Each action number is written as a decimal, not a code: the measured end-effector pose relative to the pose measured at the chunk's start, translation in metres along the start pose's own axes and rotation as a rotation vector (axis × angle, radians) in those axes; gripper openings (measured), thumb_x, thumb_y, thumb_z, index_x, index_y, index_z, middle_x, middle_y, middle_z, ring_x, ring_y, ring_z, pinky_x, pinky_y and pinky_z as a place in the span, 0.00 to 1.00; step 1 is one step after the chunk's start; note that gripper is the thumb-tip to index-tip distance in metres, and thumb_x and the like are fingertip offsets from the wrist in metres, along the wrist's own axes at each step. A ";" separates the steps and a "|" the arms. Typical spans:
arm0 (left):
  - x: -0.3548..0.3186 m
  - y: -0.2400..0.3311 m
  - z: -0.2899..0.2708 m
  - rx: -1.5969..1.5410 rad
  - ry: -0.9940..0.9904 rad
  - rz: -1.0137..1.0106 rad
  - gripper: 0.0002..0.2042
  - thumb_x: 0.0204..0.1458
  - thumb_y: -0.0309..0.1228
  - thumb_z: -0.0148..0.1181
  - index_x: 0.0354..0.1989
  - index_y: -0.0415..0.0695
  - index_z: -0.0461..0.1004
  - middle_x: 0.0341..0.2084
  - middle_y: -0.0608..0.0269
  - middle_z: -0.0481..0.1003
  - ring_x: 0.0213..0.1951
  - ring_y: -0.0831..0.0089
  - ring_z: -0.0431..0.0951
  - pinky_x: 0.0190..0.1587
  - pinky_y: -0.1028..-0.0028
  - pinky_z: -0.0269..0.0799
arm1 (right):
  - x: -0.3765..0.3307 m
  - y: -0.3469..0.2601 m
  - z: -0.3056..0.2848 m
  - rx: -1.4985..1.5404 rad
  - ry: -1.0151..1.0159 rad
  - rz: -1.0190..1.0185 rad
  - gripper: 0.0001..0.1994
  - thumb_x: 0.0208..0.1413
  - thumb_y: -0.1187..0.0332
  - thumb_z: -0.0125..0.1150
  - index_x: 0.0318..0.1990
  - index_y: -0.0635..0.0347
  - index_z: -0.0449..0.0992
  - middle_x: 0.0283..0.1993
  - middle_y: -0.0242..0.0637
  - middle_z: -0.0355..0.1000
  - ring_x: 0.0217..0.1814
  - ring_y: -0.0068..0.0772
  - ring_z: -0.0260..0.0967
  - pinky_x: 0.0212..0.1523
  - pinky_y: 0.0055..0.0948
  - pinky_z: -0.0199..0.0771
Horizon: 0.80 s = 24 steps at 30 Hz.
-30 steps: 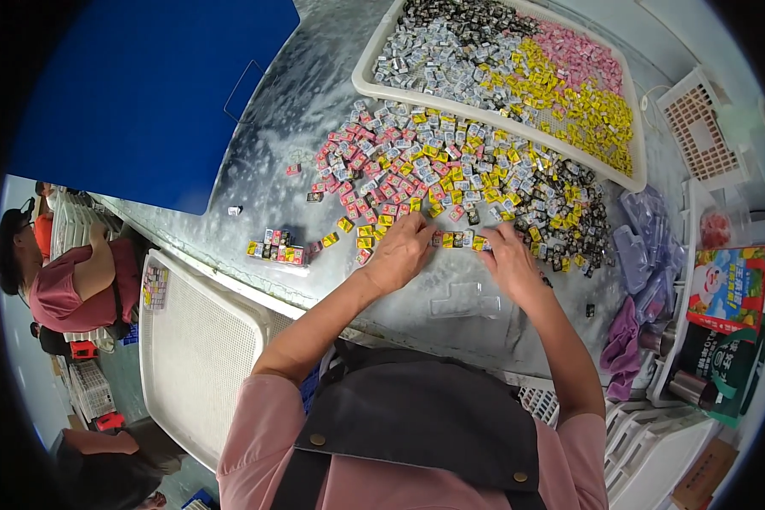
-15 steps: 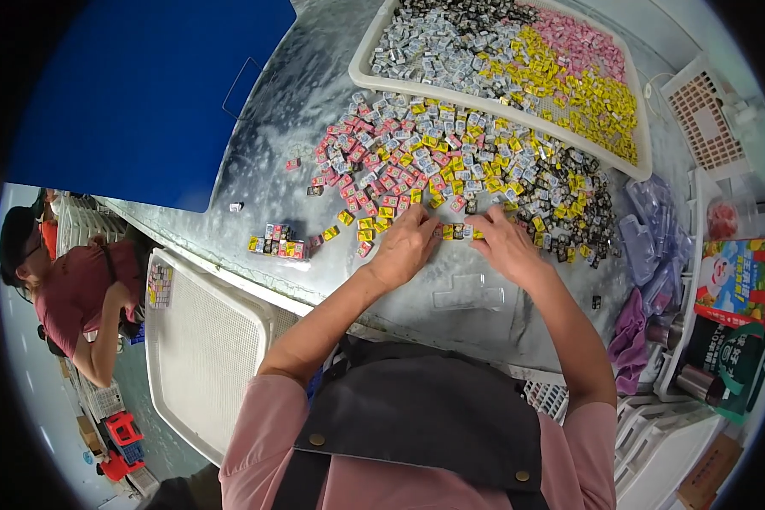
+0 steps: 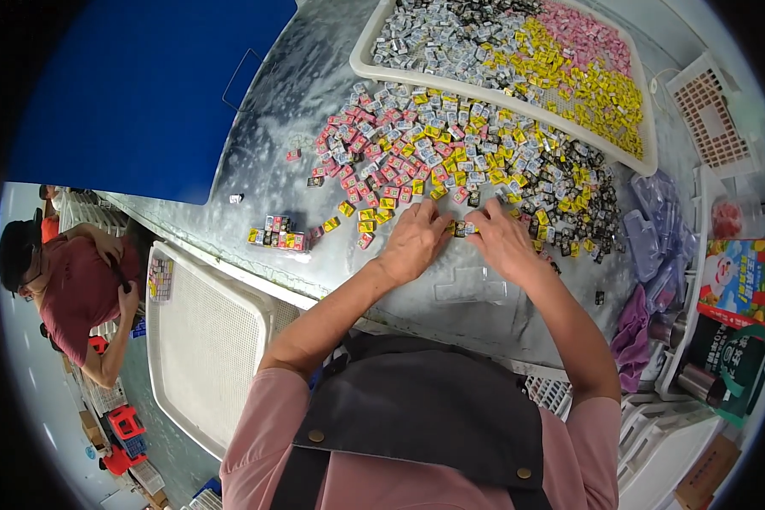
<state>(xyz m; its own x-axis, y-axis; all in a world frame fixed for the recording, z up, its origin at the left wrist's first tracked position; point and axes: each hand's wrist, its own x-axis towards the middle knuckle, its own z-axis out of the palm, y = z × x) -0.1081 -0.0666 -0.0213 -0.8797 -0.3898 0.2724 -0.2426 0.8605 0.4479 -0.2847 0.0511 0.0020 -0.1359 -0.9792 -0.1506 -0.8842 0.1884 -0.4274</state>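
A short row of small wrapped pieces (image 3: 465, 229), some yellow and some dark, lies between my two hands at the near edge of a large loose pile (image 3: 399, 161) of pink, yellow, silver-white and black ones. My left hand (image 3: 415, 240) closes on the row's left end, fingers bent and pressed together. From the right, my right hand (image 3: 507, 244) pinches the other end. The fingers hide part of the row. Just nearer to me, a clear plastic tray (image 3: 472, 291) lies on the table. Left of my hands sits a small block of stacked pieces (image 3: 279, 235).
A large white tray (image 3: 501, 95) of sorted pieces stands at the back. Purple-tinted clear trays (image 3: 652, 225) and a purple cloth (image 3: 632, 340) lie at the right. A blue panel (image 3: 136, 93) covers the far left. Beside an empty white tray (image 3: 204, 357), a co-worker (image 3: 85, 289) stands.
My hands have drawn slightly closer together, and less of the row shows between them. At the left, the co-worker's arms and body have shifted.
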 end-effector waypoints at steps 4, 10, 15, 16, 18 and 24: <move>-0.002 0.001 0.000 -0.014 -0.013 -0.011 0.15 0.51 0.26 0.66 0.48 0.38 0.78 0.38 0.52 0.70 0.40 0.55 0.74 0.44 0.61 0.73 | -0.004 -0.008 -0.004 -0.005 0.024 -0.016 0.16 0.58 0.64 0.66 0.53 0.53 0.75 0.50 0.45 0.63 0.49 0.53 0.72 0.46 0.50 0.75; -0.003 0.004 0.000 0.007 -0.027 -0.006 0.15 0.51 0.26 0.66 0.47 0.38 0.78 0.38 0.51 0.70 0.40 0.54 0.74 0.43 0.61 0.74 | -0.006 -0.006 0.005 -0.026 0.042 -0.011 0.16 0.57 0.63 0.66 0.53 0.51 0.76 0.49 0.43 0.64 0.49 0.52 0.72 0.45 0.50 0.75; 0.000 0.008 -0.009 -0.039 -0.038 -0.024 0.15 0.49 0.25 0.67 0.47 0.38 0.78 0.38 0.51 0.71 0.40 0.53 0.75 0.43 0.60 0.73 | -0.008 -0.010 -0.006 0.019 0.047 -0.006 0.15 0.58 0.64 0.66 0.52 0.52 0.76 0.47 0.43 0.64 0.47 0.51 0.73 0.43 0.49 0.75; -0.001 0.013 -0.014 -0.039 -0.033 -0.032 0.16 0.49 0.25 0.68 0.47 0.38 0.78 0.38 0.51 0.71 0.40 0.53 0.75 0.42 0.60 0.73 | -0.011 -0.013 -0.011 0.024 0.060 -0.026 0.15 0.58 0.64 0.66 0.52 0.52 0.76 0.47 0.43 0.64 0.46 0.51 0.73 0.42 0.49 0.75; -0.005 0.025 -0.025 -0.039 -0.029 -0.040 0.16 0.48 0.25 0.68 0.47 0.39 0.78 0.38 0.50 0.71 0.39 0.53 0.75 0.41 0.59 0.73 | -0.020 -0.020 -0.021 0.028 0.073 -0.045 0.15 0.57 0.64 0.66 0.51 0.53 0.77 0.46 0.43 0.65 0.46 0.51 0.73 0.41 0.49 0.75; -0.054 0.069 -0.021 -0.115 -0.045 -0.107 0.17 0.48 0.25 0.68 0.48 0.39 0.77 0.37 0.52 0.71 0.38 0.54 0.75 0.40 0.60 0.74 | -0.073 -0.034 -0.018 0.057 0.011 -0.103 0.16 0.55 0.65 0.68 0.50 0.52 0.76 0.45 0.42 0.65 0.45 0.48 0.73 0.39 0.46 0.76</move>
<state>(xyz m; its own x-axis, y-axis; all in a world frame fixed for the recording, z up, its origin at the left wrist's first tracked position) -0.0688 0.0071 0.0126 -0.8693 -0.4600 0.1806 -0.2898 0.7705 0.5678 -0.2526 0.1147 0.0436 -0.0507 -0.9943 -0.0937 -0.8670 0.0904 -0.4900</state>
